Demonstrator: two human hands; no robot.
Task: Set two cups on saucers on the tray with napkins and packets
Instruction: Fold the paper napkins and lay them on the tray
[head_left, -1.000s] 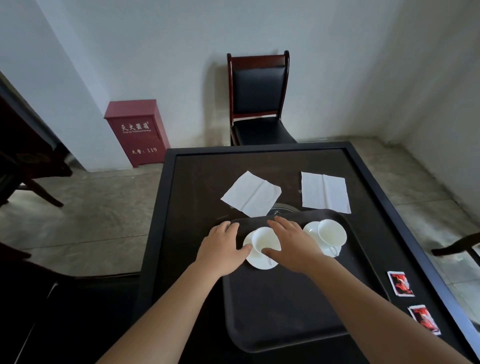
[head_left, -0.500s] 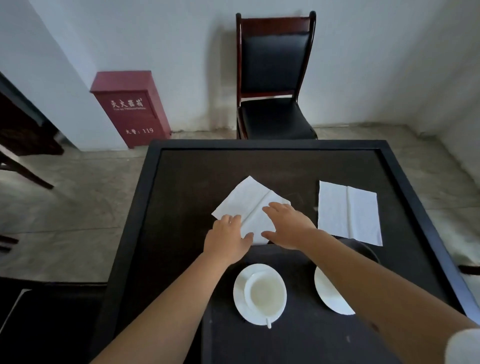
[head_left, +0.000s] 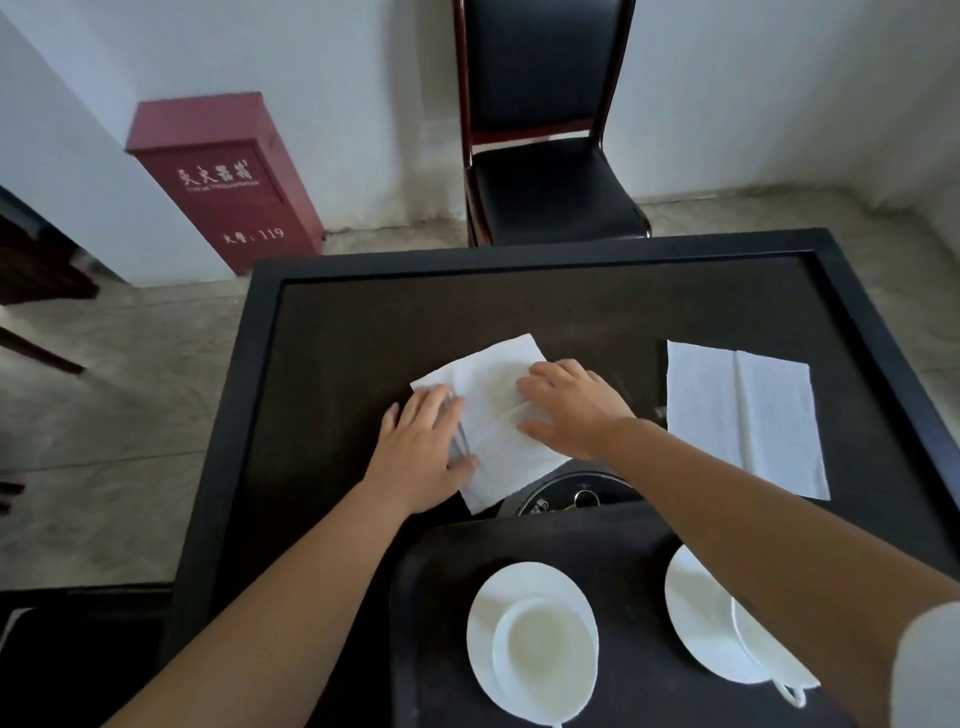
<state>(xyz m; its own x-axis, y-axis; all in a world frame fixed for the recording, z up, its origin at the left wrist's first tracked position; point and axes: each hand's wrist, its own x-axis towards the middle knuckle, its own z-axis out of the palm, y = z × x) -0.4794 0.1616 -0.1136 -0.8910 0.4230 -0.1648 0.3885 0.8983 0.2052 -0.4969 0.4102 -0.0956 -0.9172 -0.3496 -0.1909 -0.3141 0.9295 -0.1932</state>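
Since 0.5 s ago both hands have moved farther onto the near napkin (head_left: 493, 415), and the camera has closed in on the table top. Left hand (head_left: 423, 457) lies palm down on the napkin's left edge, fingers spread and flat, not curled around anything. Right hand (head_left: 566, 408) lies palm down on the napkin's right half, fingers extended, thumb on the paper; no pinch visible. That napkin sits skewed on the black table (head_left: 363, 322), its near corner overlapping a round metal fitting (head_left: 576, 493) set in the table. Second napkin (head_left: 743, 415) lies flat and untouched to the right, well apart from both hands. Dark tray (head_left: 431, 561) is at the near edge of the table. On it: left cup (head_left: 543, 654) upright on left saucer (head_left: 488, 623); right saucer (head_left: 691, 608) with right cup (head_left: 763, 654), both partly hidden by the right forearm. Packets not in view. Behind the table: black chair (head_left: 545, 171), red box (head_left: 223, 182).
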